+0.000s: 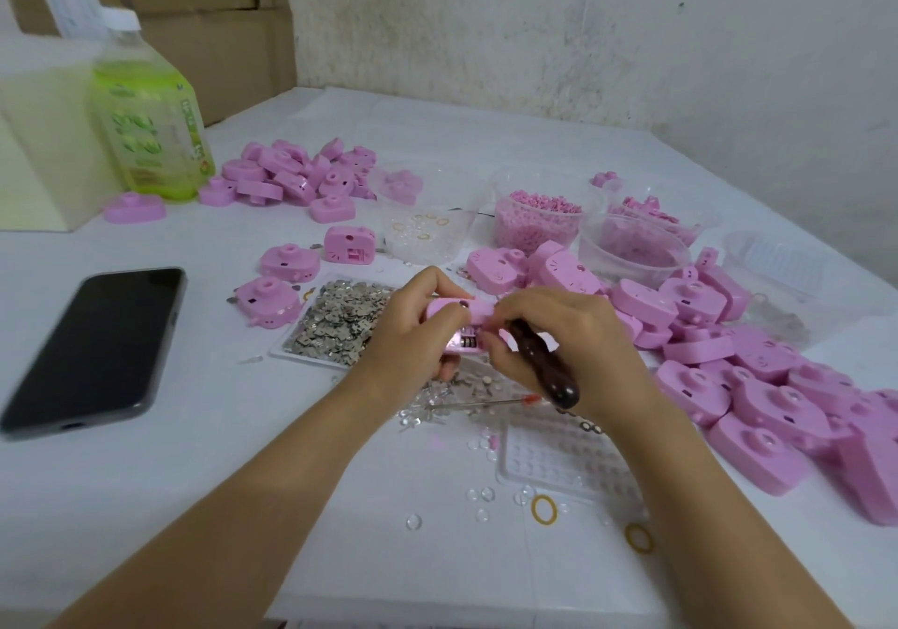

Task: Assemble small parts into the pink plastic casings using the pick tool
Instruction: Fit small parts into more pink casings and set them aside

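Centre of view: pink casing (452,310), gripped in left hand (413,322), fingers curled round its edges. Right hand (559,337) clenches pick tool (544,361) by the dark handle, fingertips at the casing's open slot; tool tip hidden. Casing judged light, rigid, smooth plastic; best held by the outer edges, clear of the slot. White table (243,434): casing pile (729,361) at 3 o'clock, tray (340,322) of metal bits at 9 o'clock, phone (92,346) beyond. Stained wall (583,21) at 12 o'clock.
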